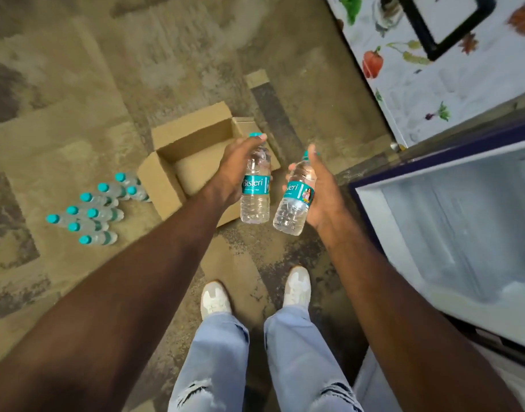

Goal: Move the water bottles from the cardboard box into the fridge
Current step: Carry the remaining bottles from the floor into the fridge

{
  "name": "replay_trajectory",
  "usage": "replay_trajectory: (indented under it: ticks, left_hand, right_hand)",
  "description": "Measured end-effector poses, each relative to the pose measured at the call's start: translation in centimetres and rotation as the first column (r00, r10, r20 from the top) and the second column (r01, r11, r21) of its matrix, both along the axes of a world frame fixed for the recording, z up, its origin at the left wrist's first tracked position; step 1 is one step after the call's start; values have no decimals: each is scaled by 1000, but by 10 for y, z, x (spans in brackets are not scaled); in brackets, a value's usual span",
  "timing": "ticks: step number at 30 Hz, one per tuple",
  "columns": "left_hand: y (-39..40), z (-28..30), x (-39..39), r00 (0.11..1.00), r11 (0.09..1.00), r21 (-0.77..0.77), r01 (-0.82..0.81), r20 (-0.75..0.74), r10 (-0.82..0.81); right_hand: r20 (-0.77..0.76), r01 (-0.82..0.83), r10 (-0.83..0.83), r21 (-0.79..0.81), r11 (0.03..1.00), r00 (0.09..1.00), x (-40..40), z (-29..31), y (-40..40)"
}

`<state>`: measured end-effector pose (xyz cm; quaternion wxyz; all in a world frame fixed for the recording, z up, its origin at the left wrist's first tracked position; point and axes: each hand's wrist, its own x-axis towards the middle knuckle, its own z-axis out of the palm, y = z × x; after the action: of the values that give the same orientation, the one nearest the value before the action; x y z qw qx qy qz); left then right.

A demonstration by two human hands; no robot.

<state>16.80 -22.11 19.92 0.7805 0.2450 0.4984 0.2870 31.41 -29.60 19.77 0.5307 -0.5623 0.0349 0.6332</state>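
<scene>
On mottled floor (77, 84) — box (166, 179), open fridge (433, 233).

You held two clear, glossy plastic bottles (254, 200) with teal paper-like labels over the matt brown cardboard box (178, 162), on a rough, blotchy concrete floor (77, 84), beside the smooth, glossy fridge (451, 203) with its frosted interior.

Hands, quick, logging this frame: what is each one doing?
Left hand: grips a water bottle.
Right hand: grips a second water bottle.
</scene>
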Motion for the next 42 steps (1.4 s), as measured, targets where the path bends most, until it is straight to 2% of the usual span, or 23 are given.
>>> replay_trajectory:
  ticks: [4, 8, 13, 18, 21, 24, 30, 35, 39, 42]
  left_hand:
    - [-1, 0, 19, 1000, 998, 61, 17, -10, -17]
    - [-8, 14, 61, 990, 981, 133, 138, 7, -140]
    - [-16, 31, 111, 966, 952, 190, 240, 47, -252]
    - [-30, 52, 164, 930, 903, 261, 341, 46, -364]
    - [-40, 69, 195, 894, 860, 301, 412, 47, -445]
    - [-52, 88, 230, 852, 794, 363, 487, 0, -523]
    - [-77, 119, 300, 784, 693, 467, 549, -3, -620]
    - [-95, 141, 356, 734, 559, 587, 585, -89, -674]
    - [-106, 152, 393, 715, 504, 635, 585, -112, -690]
    - [-111, 162, 415, 727, 468, 682, 561, -136, -673]
  right_hand:
    - [8, 62, -63, 58, 996, 998, 15, 8, -14]
    - [22, 214, -217, 86, 973, 976, 51, 31, -36]
    - [86, 317, -331, 147, 937, 940, 91, 49, -58]
    - [104, 408, -442, 243, 880, 891, 131, 70, -84]
    - [186, 478, -539, 291, 829, 821, 154, 87, -99]
    - [317, 529, -627, 345, 775, 712, 182, 110, -120]
    - [572, 490, -660, 447, 749, 487, 230, 142, -159]
    - [822, 452, -556, 452, 769, 123, 289, 165, -187]
    - [833, 483, -529, 535, 694, -162, 331, 188, -197]
    - [798, 514, -504, 599, 613, -329, 364, 203, -200]
